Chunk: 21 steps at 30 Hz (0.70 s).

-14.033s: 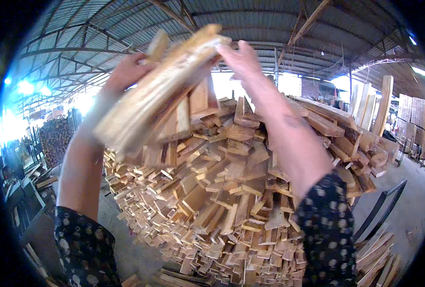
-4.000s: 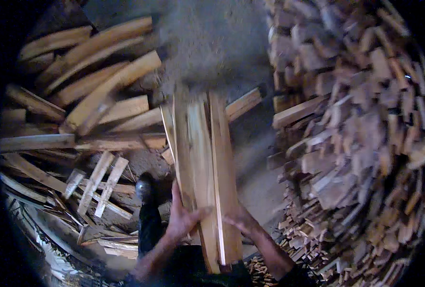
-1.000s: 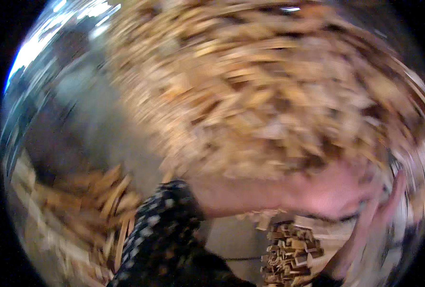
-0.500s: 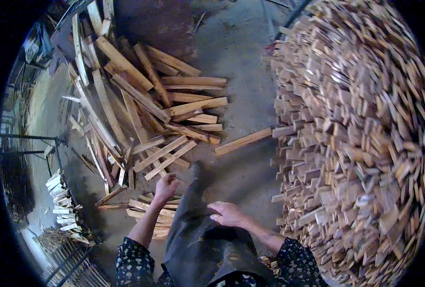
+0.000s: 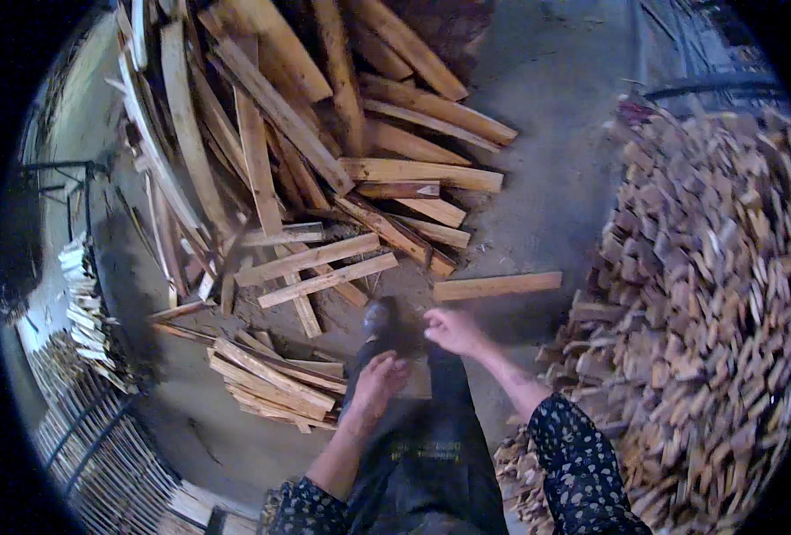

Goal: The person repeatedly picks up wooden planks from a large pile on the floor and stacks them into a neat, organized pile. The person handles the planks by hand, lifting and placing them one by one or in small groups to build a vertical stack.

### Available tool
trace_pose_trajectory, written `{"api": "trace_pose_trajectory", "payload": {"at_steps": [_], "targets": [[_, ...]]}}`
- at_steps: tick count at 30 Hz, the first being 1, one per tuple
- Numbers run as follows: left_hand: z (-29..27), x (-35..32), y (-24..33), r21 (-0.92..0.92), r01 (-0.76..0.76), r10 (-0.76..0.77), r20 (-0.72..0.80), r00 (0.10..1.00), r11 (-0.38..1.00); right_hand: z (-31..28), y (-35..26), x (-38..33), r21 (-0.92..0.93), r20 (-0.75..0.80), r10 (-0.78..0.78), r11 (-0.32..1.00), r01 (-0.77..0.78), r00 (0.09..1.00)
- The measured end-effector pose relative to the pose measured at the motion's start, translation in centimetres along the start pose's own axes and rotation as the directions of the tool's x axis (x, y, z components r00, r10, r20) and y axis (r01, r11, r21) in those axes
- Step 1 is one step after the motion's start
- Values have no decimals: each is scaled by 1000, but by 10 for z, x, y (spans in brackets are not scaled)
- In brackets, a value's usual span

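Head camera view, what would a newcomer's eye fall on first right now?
Probably the big stack of short wood pieces filling the right side, and the sprawling heap of longer planks at the upper left. Near the middle, the left hand and right hand hover above dark trousers, with no wood visible in either, just below a lone board on the floor.

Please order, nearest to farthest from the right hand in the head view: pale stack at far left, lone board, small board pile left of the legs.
1. Lone board, just ahead of the right hand, slightly right.
2. Small board pile, to its left.
3. Pale stack, far left.
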State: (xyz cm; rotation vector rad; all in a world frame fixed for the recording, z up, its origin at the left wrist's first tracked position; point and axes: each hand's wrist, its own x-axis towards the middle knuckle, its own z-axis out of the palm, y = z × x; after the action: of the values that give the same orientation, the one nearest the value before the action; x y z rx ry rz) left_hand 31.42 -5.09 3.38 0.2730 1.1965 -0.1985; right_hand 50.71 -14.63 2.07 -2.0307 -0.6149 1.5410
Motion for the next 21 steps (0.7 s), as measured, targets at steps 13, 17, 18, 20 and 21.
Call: {"api": "trace_pose_trajectory", "payload": {"at_steps": [13, 17, 18, 20, 21], "targets": [[-16, 296, -34, -58, -135, 126, -135, 983, 989, -37, 165, 220, -552, -397, -65, 814, -181, 915], [32, 330, -27, -131, -160, 141, -143, 980, 978, -31, 195, 222, -508, -445, -117, 849, -143, 888], [36, 334, -28, -157, -162, 141, -139, 980, 974, -23, 195, 218, -466, -371, 29, 859, -213, 928], [32, 335, -29, -201, -147, 121, -139, 983, 968, -10, 188, 207, -392, -208, 184, 884, -254, 961], [31, 329, -34, -149, -186, 167, -130, 977, 971, -5, 190, 200, -349, -134, 198, 908, -233, 971]]}}
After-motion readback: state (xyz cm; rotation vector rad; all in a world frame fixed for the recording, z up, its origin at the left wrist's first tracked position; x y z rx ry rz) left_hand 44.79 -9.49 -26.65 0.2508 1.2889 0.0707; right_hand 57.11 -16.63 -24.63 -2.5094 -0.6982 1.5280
